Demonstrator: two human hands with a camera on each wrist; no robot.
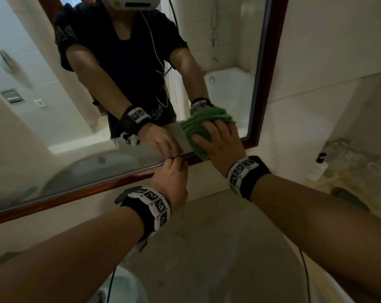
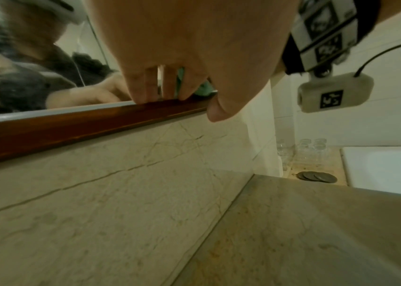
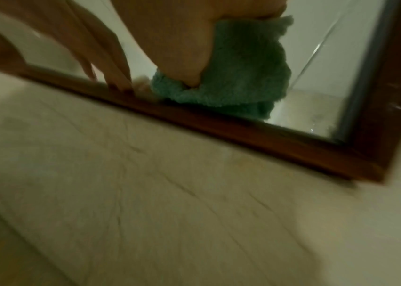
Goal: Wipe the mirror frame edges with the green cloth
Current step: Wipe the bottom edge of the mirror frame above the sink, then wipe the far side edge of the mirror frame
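The mirror's dark red-brown wooden frame (image 1: 97, 182) runs along the bottom and up the right side (image 1: 270, 62). My right hand (image 1: 220, 143) grips the bunched green cloth (image 1: 198, 130) and presses it on the glass just above the bottom frame edge, near the lower right corner. In the right wrist view the green cloth (image 3: 241, 77) hangs from my palm down to the frame (image 3: 255, 133). My left hand (image 1: 172, 178) is just left of it. Its straight fingertips (image 2: 165, 89) rest on the frame's upper lip (image 2: 72, 131), with the thumb (image 2: 216, 114) at the lower edge.
A beige marble backsplash (image 2: 121, 193) and countertop (image 1: 207, 248) lie below the mirror. A white basin rim (image 1: 124, 287) is at the bottom. To the right stand a soap bottle (image 1: 316, 169), clear glasses (image 2: 314, 149) and dark coasters (image 2: 316, 176).
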